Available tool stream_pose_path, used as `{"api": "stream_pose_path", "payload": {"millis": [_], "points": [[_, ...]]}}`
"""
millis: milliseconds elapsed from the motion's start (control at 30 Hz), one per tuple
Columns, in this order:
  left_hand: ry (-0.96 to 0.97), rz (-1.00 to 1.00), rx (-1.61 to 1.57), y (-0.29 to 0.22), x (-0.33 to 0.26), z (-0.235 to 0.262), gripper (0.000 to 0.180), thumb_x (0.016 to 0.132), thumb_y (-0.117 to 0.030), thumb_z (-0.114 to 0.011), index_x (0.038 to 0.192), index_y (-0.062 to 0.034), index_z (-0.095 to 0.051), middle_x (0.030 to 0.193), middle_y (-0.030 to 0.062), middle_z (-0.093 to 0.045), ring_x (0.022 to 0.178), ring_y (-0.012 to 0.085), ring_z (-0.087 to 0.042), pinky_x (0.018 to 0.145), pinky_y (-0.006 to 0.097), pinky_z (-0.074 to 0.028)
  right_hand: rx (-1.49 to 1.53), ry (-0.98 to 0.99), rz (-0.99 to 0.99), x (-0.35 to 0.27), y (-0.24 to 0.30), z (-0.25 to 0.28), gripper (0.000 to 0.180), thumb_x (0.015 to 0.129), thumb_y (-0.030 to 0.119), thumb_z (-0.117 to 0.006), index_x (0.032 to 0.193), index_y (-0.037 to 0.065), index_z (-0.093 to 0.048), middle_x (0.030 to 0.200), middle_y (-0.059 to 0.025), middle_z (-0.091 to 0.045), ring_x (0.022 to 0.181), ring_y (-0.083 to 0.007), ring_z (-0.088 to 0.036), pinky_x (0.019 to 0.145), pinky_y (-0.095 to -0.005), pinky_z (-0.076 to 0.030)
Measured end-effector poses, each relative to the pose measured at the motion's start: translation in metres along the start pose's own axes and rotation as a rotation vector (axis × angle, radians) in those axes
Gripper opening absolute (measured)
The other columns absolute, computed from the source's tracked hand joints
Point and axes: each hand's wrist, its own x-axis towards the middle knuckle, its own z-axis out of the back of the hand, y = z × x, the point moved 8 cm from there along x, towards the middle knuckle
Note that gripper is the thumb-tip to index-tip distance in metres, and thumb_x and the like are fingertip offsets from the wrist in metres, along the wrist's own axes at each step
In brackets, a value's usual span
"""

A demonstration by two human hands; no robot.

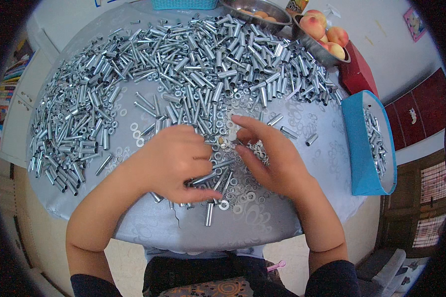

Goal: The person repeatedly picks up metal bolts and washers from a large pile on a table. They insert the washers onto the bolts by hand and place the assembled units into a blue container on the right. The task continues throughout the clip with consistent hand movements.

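Observation:
My left hand (176, 161) is over the near middle of the table, fingers curled and thumb stretched out. Shiny metal tubes and bolts (203, 180) show in the gap between its fingers and thumb; the palm is hidden. To its right, my right hand (272, 158) hovers at a spread of small flat washers (243, 190). Its index finger and thumb stand apart, and the other fingers bend inward. A single metal tube (209, 215) lies just below my left thumb.
A wide heap of metal tubes, bolts and nuts (183, 54) covers the far and left table. A blue fabric bin (357, 148) holding metal parts stands right. Behind are a bowl of peaches (327, 57), a metal bowl of eggs (233, 11), a red box (357, 72) and a turquoise basket (183, 4).

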Motion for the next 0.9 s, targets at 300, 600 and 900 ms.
{"api": "stream_pose_path", "payload": {"millis": [300, 600, 900], "points": [[0.000, 0.035, 0.007, 0.003, -0.001, -0.011, 0.028, 0.068, -0.026, -0.074, 0.061, -0.0088, -0.054, 0.065, 0.0052, -0.051, 0.062, 0.0250, -0.053, 0.056, 0.038, -0.040, 0.234, -0.220, -0.017, -0.008, -0.013, 0.010, 0.023, 0.086, 0.006, -0.065, 0.109, 0.004, -0.059, 0.091, -0.0103, -0.066, 0.085, -0.0186, -0.066, 0.075, -0.0309, -0.052], [-0.324, 0.176, -0.143, 0.009, 0.000, -0.001, 0.020, 0.069, -0.014, -0.076, 0.074, -0.0057, -0.059, 0.072, 0.0067, -0.056, 0.068, 0.0255, -0.057, 0.061, 0.036, -0.045, 0.631, -0.269, -0.176, -0.008, -0.026, 0.015, 0.023, 0.087, 0.002, -0.065, 0.108, 0.001, -0.057, 0.092, -0.0069, -0.067, 0.088, -0.0121, -0.065, 0.077, -0.0250, -0.052], [-0.385, 0.281, -0.192, 0.018, -0.004, 0.000, 0.017, 0.074, -0.009, -0.074, 0.082, -0.0027, -0.060, 0.079, 0.0086, -0.058, 0.071, 0.0256, -0.058, 0.063, 0.035, -0.046, 0.510, -0.193, -0.063, -0.007, -0.019, 0.007, 0.020, 0.088, 0.004, -0.064, 0.107, 0.001, -0.061, 0.097, -0.0097, -0.068, 0.092, -0.0171, -0.066, 0.080, -0.0283, -0.052]]}}
